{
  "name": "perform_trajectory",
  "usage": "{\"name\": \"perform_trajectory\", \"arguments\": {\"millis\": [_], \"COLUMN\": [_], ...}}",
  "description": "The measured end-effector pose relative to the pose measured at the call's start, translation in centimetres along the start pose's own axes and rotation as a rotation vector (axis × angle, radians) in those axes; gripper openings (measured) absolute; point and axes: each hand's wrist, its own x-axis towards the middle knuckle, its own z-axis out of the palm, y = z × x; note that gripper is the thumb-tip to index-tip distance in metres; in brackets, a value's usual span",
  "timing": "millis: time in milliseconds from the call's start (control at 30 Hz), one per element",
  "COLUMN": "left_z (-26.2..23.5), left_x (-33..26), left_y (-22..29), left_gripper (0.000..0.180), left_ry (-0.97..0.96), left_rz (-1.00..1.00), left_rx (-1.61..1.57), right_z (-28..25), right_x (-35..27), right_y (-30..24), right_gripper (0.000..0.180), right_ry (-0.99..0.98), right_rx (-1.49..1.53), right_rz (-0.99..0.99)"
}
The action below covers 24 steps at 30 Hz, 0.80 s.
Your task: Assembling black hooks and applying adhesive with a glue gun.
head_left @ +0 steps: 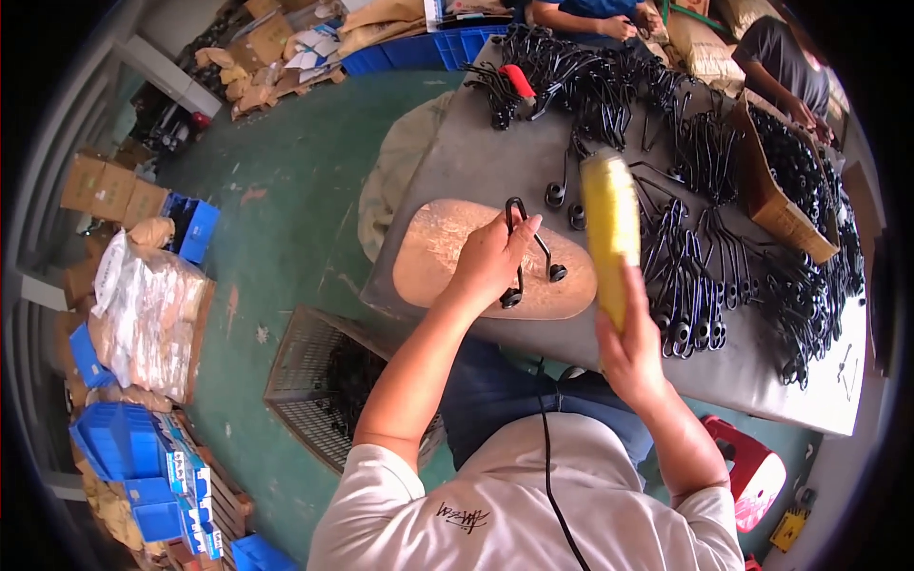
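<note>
Okay, left hand (490, 257) is clamped on a black bent rod (546, 249), fingers and thumb together around it. Rod sits over the pale brown board (428, 271) near the table's front-left edge; closed loop points away from the wearer, two rounded black ends toward the near side. Can't tell if those ends touch the board or float just above.

Right hand (628, 343) is wrapped around the near end of a yellow cylinder (611, 224), held up just past the board's right end. Cylinder is motion-blurred, surface markings unclear.

Writing: dark script (463, 517) on the chest of the white shirt (543, 466); blue-and-white cartons (197, 500) at lower left have printed faces, too small to make out.

Around it: grey table (457, 171) carries bundles of similar black rods (685, 319) right of the board, more along the far edge with a red item (517, 80) among them. Cardboard box (785, 214) at right is full of black parts. Two co-workers on the far side, one in a blue sleeve (571, 17). Perforated crate (305, 366) on the green floor (295, 181), left of the wearer.
</note>
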Motion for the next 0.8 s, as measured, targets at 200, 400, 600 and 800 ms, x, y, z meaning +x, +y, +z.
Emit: {"name": "perform_trajectory", "arguments": {"millis": [200,400,600,800], "left_z": [0.2,1.3,2.3,2.8], "left_x": [-0.5,-1.8,-3.7,-2.8], "left_y": [0.4,2.1,2.9,3.2], "left_gripper": [0.03,0.017,0.017,0.017], "left_ry": [0.002,0.117,0.081,0.118], "left_rz": [0.031,-0.031,0.16,0.237], "left_rx": [-0.061,-0.589,-0.214,-0.062], "right_z": [2.7,-0.5,-2.7,0.9], "right_x": [-0.2,-0.6,-0.8,0.0], "right_y": [6.0,2.3,-1.5,4.4], "right_gripper": [0.071,0.071,0.067,0.071], "right_ry": [-0.293,-0.084,0.154,-0.203], "right_rx": [-0.048,0.326,0.178,0.003], "right_rz": [0.235,0.494,0.186,0.275]}}
